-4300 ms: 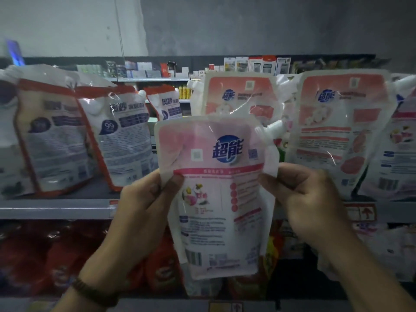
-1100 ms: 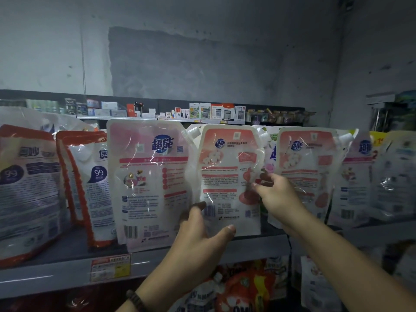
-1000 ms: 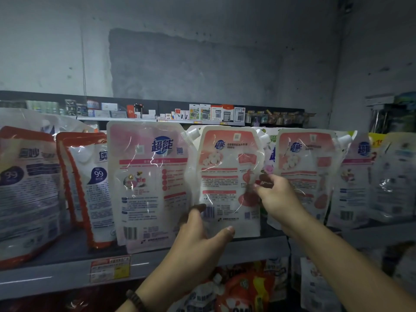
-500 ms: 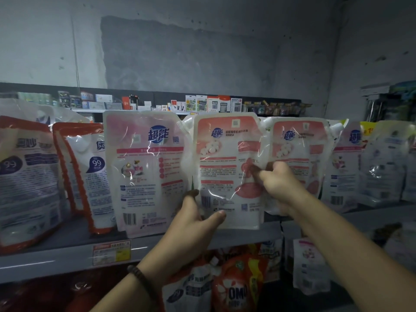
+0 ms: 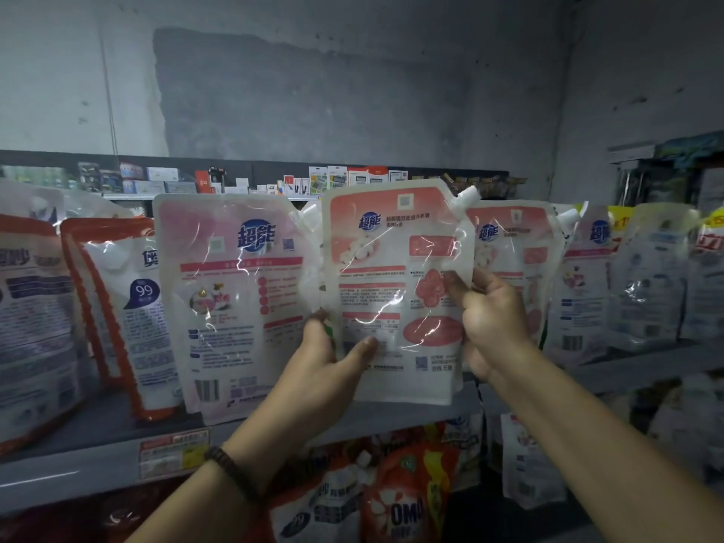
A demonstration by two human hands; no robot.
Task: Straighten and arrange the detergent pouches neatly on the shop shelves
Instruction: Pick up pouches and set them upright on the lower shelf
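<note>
The salmon-and-white spouted plastic detergent pouch [image 5: 395, 299] is held upright just in front of the grey metal shelf [image 5: 98, 460], with its bottom edge about level with the shelf's lip. I cannot tell whether it rests there. The left hand [image 5: 329, 366] has its grip pinching the lower left edge, thumb across the front. The right hand [image 5: 493, 319] has its grip pinching the right edge, fingers curled behind. To seat it well, keep both edges taut so the soft body does not fold. Lower the base flat into the gap between the pale pink blue-logo pouch [image 5: 235, 307] and the matching salmon pouch [image 5: 513, 244], face forward and top level with theirs, without nudging either. On this shelf there are two salmon pouches including the held one, two pale pink, two orange-edged white pouches [image 5: 125, 307] at the left, at least two blurred whitish pouches [image 5: 650, 288] far right, and one price label [image 5: 174, 452].
</note>
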